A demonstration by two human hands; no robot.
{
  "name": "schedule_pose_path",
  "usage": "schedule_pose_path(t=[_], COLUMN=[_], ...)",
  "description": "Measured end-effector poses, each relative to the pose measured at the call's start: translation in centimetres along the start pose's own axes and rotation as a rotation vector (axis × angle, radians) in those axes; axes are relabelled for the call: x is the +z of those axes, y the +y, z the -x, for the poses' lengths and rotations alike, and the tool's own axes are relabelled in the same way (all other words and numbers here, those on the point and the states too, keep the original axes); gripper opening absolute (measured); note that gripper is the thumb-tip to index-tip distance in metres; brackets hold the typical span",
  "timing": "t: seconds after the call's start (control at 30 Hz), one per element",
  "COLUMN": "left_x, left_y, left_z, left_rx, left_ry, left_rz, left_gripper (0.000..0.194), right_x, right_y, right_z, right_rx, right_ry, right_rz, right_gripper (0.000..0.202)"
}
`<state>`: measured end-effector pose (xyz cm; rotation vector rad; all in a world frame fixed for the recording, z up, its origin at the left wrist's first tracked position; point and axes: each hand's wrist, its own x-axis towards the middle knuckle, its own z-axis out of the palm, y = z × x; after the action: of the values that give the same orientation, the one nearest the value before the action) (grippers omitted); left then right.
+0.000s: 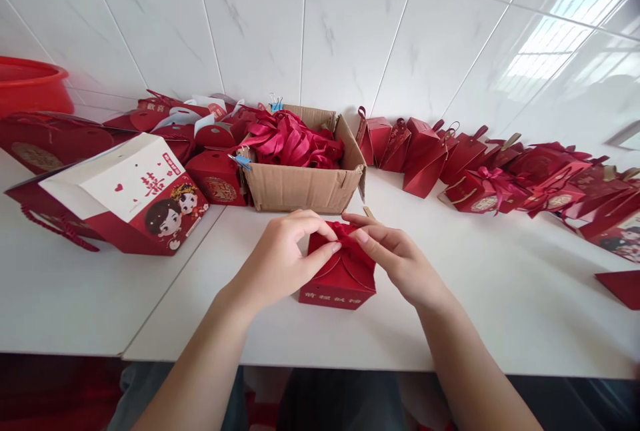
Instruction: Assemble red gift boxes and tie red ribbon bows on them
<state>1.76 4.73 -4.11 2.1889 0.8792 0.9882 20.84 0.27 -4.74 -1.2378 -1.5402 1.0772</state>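
A small red gift box (337, 292) with gold characters on its front stands upright on the white table, near its front edge. Red ribbon (345, 234) lies gathered on top of the box, between my two hands. My left hand (295, 251) comes in from the left, thumb and forefinger pinched on the ribbon. From the right, my right hand (395, 251) has its thumb and fingers closed on the ribbon's other side. The fingertips hide part of the ribbon, so its exact shape cannot be made out.
Behind the gift box, a cardboard box (305, 187) holds red ribbons. A white and red box (145, 197) sits at left, before more red boxes. Many red boxes (425, 157) line the wall at right. A red basin (33, 87) is far left.
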Motion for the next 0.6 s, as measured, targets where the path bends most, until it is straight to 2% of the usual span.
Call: schedule_pose_path(t=[0.13,0.23,0.4,0.5,0.6], left_x=[-0.1,0.0,-0.3,-1.1,-1.8], left_y=[-0.1,-0.1,0.3,0.9,1.5], left_z=[0.1,0.2,-0.1,-0.4,-0.7], left_rx=[-0.035,-0.060,-0.067,-0.068,-0.073], left_ry=[-0.026,-0.031,-0.081,-0.152,-0.226], left_rz=[-0.012,-0.014,-0.001,-0.008,-0.087], left_gripper=[0.005,0.006,0.009,0.009,0.008], right_x=[-0.1,0.0,0.0,-0.4,-1.1], right_y=[0.6,0.6,0.0,-0.5,-1.3], right_z=[-0.1,-0.2,0.1,0.4,1.1], right_rx=[-0.138,-0.225,-0.266,-0.347,-0.454], right_ry=[0.093,0.131,0.119,0.137,0.084], right_rz=[0.084,0.194,0.369,0.521,0.716], right_gripper=[0.011,0.017,0.013,0.013,0.017])
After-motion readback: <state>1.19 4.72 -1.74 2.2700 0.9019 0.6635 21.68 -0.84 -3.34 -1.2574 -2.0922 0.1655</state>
